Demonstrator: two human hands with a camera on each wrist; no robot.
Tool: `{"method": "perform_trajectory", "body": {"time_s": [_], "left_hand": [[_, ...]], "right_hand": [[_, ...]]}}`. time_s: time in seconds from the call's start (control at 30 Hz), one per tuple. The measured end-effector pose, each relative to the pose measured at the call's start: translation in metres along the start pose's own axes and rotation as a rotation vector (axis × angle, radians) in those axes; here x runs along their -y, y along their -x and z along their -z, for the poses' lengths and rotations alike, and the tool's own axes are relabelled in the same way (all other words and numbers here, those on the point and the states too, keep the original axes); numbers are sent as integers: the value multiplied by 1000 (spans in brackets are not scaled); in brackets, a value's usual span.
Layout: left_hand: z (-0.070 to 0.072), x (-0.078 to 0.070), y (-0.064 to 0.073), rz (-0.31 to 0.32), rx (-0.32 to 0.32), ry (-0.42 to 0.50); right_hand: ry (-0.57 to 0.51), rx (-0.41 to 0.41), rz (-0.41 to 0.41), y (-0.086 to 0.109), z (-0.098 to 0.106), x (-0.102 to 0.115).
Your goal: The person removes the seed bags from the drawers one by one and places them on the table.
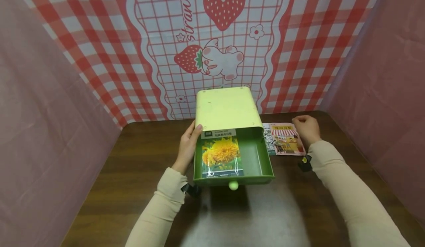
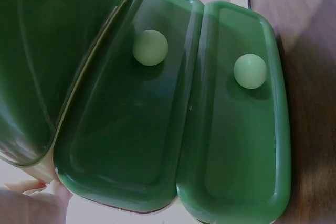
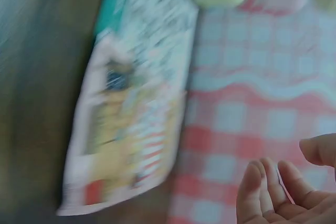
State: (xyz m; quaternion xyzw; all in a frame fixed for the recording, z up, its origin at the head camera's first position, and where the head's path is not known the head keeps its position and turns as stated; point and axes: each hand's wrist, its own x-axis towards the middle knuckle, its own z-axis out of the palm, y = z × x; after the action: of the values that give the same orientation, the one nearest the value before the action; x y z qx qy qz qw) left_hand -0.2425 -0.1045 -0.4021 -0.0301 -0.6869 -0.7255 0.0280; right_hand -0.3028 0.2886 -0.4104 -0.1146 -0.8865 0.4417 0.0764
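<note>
A small drawer cabinet (image 1: 229,108) with a pale yellow-green shell stands on the table. Its green top drawer (image 1: 254,154) is pulled out, and a flat packet with a yellow flower picture (image 1: 221,154) lies inside. My left hand (image 1: 186,143) rests against the cabinet's left side, thumb near the front upper edge. Closed drawers with round knobs (image 2: 150,48) show below in the left wrist view. My right hand (image 1: 308,129) is at the right edge of a flat printed piece with a striped-awning picture (image 1: 286,140). In the right wrist view its fingers are loosely bent, the thumb apart, holding nothing visible.
A black-and-white patterned printed piece (image 1: 269,140) lies between the awning picture and the cabinet. Behind stands a red-checked strawberry cloth (image 1: 132,66). Pink cloth walls (image 1: 375,92) flank the brown wooden table (image 1: 113,188).
</note>
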Motion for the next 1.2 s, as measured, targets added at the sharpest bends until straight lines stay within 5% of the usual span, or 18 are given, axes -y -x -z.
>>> {"method": "perform_trajectory", "body": {"time_s": [0.33, 0.7, 0.93, 1.2], "left_hand": [[0, -1, -1, 12, 0, -10], [0, 0, -1, -1, -4, -3], [0, 3, -1, 2, -5, 15], [0, 1, -1, -5, -11, 16]], "right_hand": [[59, 143, 312, 50, 18, 79], [226, 93, 765, 122, 0, 129], [244, 218, 861, 140, -22, 135], [440, 328, 902, 144, -51, 134]]}}
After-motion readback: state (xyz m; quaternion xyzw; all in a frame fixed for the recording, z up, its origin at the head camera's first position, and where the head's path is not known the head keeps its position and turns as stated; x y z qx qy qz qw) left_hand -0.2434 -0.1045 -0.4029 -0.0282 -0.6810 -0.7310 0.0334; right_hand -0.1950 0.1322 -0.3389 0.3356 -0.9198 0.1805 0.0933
